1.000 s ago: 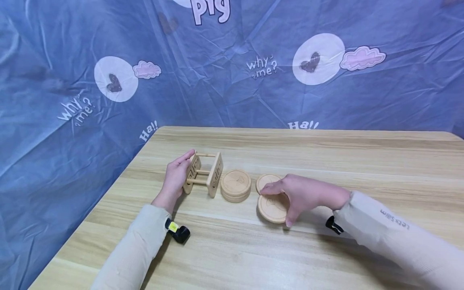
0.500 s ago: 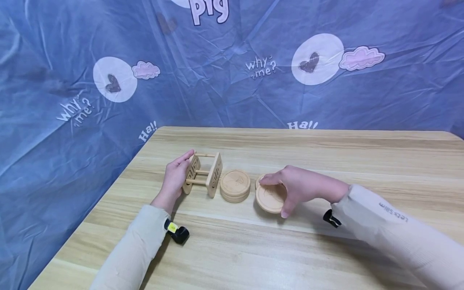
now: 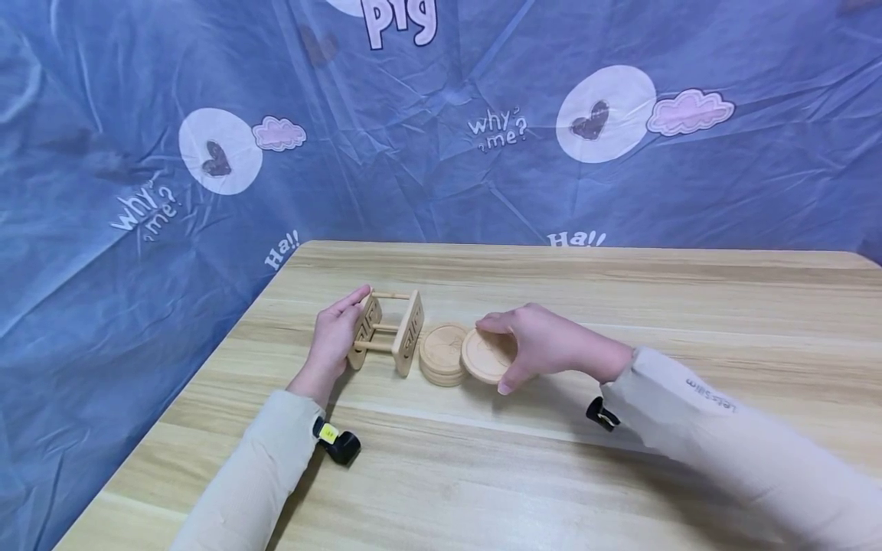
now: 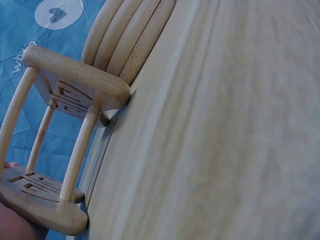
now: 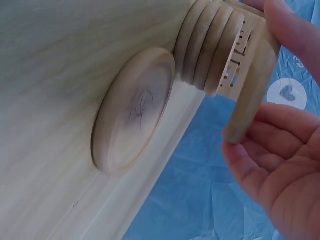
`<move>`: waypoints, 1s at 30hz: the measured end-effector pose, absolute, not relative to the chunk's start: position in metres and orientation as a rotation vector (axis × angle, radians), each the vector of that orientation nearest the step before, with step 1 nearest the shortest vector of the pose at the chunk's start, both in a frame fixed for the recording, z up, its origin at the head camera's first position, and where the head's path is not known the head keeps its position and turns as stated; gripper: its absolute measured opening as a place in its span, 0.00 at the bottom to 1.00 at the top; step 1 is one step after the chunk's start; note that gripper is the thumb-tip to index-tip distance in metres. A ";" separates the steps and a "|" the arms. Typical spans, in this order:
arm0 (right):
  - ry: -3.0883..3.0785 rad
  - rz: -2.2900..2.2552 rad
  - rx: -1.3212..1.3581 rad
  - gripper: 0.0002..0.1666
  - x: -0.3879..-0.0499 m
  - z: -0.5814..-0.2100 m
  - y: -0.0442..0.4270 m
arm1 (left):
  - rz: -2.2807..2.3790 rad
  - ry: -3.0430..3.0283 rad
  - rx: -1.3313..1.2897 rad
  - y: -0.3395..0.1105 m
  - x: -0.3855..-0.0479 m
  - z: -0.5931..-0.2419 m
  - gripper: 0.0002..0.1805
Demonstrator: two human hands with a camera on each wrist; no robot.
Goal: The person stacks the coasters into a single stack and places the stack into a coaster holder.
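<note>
One held disc [image 3: 488, 356], one stack [image 3: 438, 356] and one rack [image 3: 408, 334], all wooden
Head view: the hands are apart; the right hand [image 3: 546, 340] pinches the held disc by its rim, immediately right of the stack, whose edge it overlaps in view, though contact cannot be determined; the left hand [image 3: 332, 337] rests against the outer left side of the rack, which stands on the table [image 3: 448, 482] left of the stack. Left wrist view: rods [image 4: 82, 150] join the rack's two slotted panels [image 4: 75, 75]; four disc edges show just beyond the farther panel; whether the left fingers curl round the rack cannot be determined. Right wrist view: thumb and fingers grip opposite ends of the held disc, seen edge-on; a loose disc [image 5: 137, 112], engraved, lies flat on the table near the stack.
</note>
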State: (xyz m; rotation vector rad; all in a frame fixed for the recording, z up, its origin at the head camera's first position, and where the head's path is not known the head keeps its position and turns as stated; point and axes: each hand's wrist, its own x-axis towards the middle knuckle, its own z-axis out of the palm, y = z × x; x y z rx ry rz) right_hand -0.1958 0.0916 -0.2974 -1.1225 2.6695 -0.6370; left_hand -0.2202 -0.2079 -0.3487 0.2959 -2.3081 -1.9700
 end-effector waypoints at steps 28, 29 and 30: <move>2.718 -0.779 -0.855 0.53 -0.205 -0.313 0.037 | -1.981 -2.294 0.276 -0.210 -0.221 -0.354 0.20; 2.714 -0.790 -0.849 0.53 -0.206 -0.314 0.036 | -1.983 -2.293 0.275 -0.210 -0.221 -0.354 0.20; 2.708 -0.799 -0.845 0.52 -0.206 -0.315 0.035 | -1.984 -2.292 0.274 -0.210 -0.221 -0.354 0.20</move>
